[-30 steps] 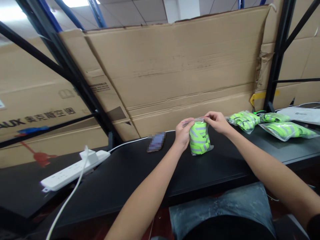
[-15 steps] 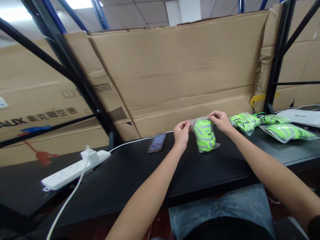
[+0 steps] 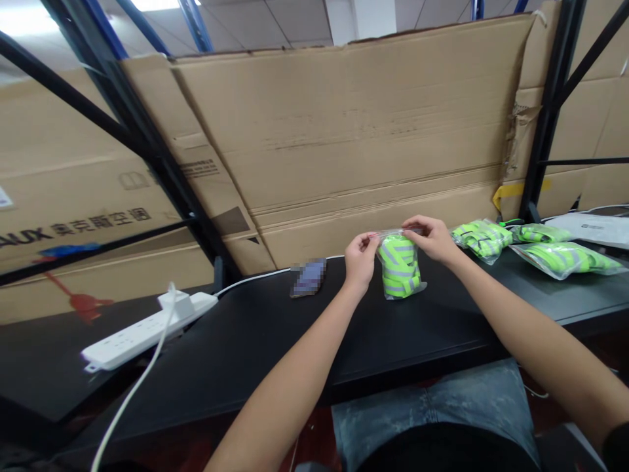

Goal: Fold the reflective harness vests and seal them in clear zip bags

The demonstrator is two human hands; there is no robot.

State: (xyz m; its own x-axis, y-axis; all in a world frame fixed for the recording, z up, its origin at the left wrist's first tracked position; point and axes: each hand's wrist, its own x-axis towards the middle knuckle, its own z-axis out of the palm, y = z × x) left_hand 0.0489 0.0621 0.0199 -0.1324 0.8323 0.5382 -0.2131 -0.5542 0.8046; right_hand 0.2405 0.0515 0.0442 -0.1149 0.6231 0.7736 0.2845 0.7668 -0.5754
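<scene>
left hand (image 3: 361, 259) and right hand (image 3: 430, 239) pinch a zip bag's top (image 3: 396, 232).

Straight ahead, beyond my left hand (image 3: 361, 257) and right hand (image 3: 431, 239), a big sheet of creased brown corrugated cardboard (image 3: 344, 144) leans against a black steel shelving rack (image 3: 550, 111), with a yellow strap (image 3: 514, 191) at its lower right edge. Left of my hands, a tan carton (image 3: 83, 216) printed with dark AUX lettering sits behind the rack's diagonal bars. Below my hands runs a black bench top (image 3: 246, 341), carrying a white power strip (image 3: 132, 341) off to the left, and a reddish-brown floor (image 3: 314, 446) shows beneath it. High above my hands are blue steel uprights (image 3: 196, 26), a white pillar (image 3: 356, 16), and white ceiling tiles (image 3: 275, 26) with a glowing light panel (image 3: 160, 3).
</scene>
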